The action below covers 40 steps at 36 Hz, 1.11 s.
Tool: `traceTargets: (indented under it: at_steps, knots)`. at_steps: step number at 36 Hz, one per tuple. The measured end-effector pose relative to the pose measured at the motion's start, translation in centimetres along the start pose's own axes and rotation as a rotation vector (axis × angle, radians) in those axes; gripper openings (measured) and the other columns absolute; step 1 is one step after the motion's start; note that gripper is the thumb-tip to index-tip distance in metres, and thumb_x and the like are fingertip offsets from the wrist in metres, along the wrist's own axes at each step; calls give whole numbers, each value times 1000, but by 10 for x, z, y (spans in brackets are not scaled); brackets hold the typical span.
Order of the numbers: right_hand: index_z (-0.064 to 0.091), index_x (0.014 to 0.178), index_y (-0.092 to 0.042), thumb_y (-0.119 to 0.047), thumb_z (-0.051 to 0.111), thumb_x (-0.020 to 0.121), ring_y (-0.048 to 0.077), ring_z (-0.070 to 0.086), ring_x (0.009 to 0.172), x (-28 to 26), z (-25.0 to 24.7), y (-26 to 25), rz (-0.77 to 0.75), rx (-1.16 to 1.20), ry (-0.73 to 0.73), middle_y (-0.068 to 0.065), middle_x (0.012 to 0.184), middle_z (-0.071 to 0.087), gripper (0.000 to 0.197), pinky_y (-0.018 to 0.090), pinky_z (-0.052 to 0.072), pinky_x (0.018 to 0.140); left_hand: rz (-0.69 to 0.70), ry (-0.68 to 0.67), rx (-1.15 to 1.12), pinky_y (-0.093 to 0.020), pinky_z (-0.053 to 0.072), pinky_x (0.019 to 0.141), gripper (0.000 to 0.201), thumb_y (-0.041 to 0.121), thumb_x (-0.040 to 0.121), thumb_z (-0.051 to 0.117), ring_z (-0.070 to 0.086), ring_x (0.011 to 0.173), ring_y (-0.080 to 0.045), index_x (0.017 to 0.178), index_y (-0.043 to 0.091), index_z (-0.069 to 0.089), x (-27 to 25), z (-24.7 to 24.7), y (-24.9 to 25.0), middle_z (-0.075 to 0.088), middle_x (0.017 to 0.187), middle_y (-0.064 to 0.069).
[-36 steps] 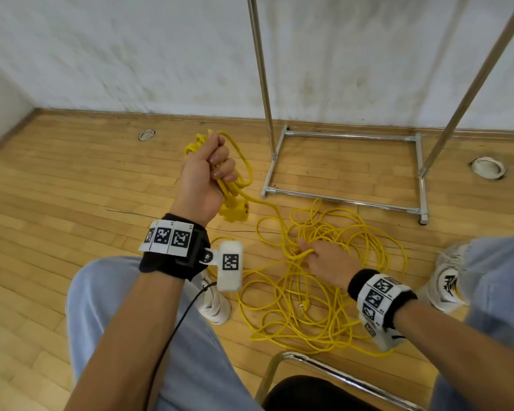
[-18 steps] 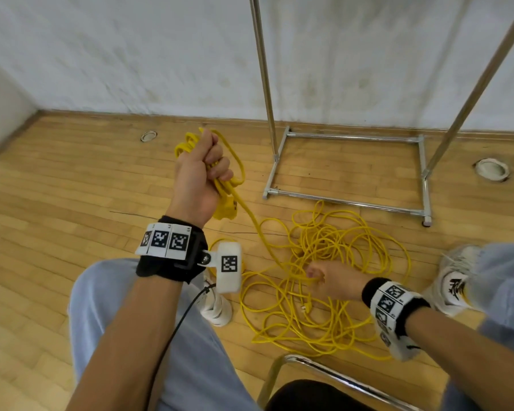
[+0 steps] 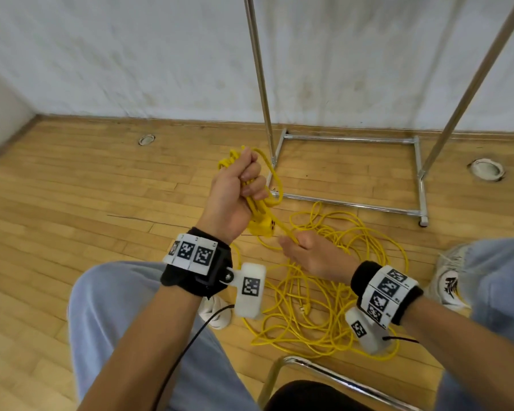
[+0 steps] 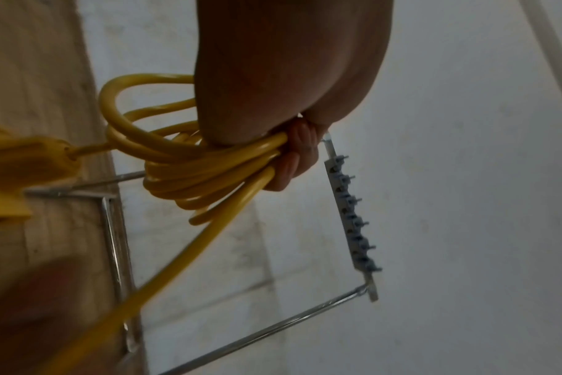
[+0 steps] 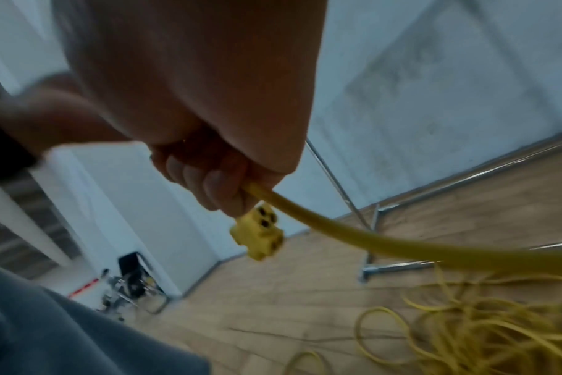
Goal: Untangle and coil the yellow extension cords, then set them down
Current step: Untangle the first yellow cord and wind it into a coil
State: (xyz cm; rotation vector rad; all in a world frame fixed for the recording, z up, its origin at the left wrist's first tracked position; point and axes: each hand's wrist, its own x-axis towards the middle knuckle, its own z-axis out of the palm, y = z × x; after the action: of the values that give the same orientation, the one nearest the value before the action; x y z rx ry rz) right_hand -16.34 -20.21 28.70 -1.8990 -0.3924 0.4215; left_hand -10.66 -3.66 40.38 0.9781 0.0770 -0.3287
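across the pale wooden plank floor (image 3: 72, 203), which runs back to a stained white wall (image 3: 131, 54), bare boards lie to the left of the person's knees, while the right side is taken up by a chrome tubular garment rack (image 3: 350, 139) whose base frame rests on the boards near the wall. between the knees and the rack's near bar (image 3: 347, 204) sprawls a loose tangled heap of thin yellow extension cord (image 3: 324, 310), its far loops reaching almost to that bar and its near edge just beside the curved chrome rail of a chair (image 3: 324, 370). the person's light blue jeans (image 3: 125, 321) flank the heap, with a white sneaker (image 3: 450, 286) at its right edge. the left hand (image 3: 235, 191), raised above the floor, is closed tight round a small bundle of coiled yellow cord loops (image 4: 202, 165); a blocky yellow socket end (image 3: 263, 226) hangs just under it. one strand runs from the bundle down to the right hand (image 3: 312, 255), whose fingers (image 5: 209, 182) are curled round it, lower and nearer the heap. two round floor fittings (image 3: 486, 169) sit well apart near the wall.
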Motion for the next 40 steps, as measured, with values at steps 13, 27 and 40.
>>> traceTargets:
  at_steps: [13, 27, 40]
  knots:
    - [44, 90, -15, -47, 48, 107, 14, 35, 52, -5, -17, 83, 721, -235, -62, 1, 63, 40, 37, 28, 32, 50, 27, 22, 52, -19, 24, 44, 25, 27, 110, 43, 24, 44, -3, 106, 12, 62, 4, -26, 22, 28, 58, 11]
    - [50, 93, -7, -9, 34, 109, 15, 43, 56, 22, -55, 3, 689, 1141, 225, 4, 64, 42, 23, 28, 50, 48, 56, -57, 466, -25, 24, 48, 17, 21, 108, 49, 27, 49, -10, 95, 11, 55, -5, -15, 7, 30, 62, 5]
    - [55, 96, -11, -22, 32, 112, 12, 38, 42, 20, -67, -21, 343, 267, 397, -1, 60, 45, 30, 27, 37, 45, -36, -118, 699, -30, 26, 50, 24, 23, 108, 51, 31, 48, -12, 88, 12, 59, -13, 4, -34, 36, 59, 4]
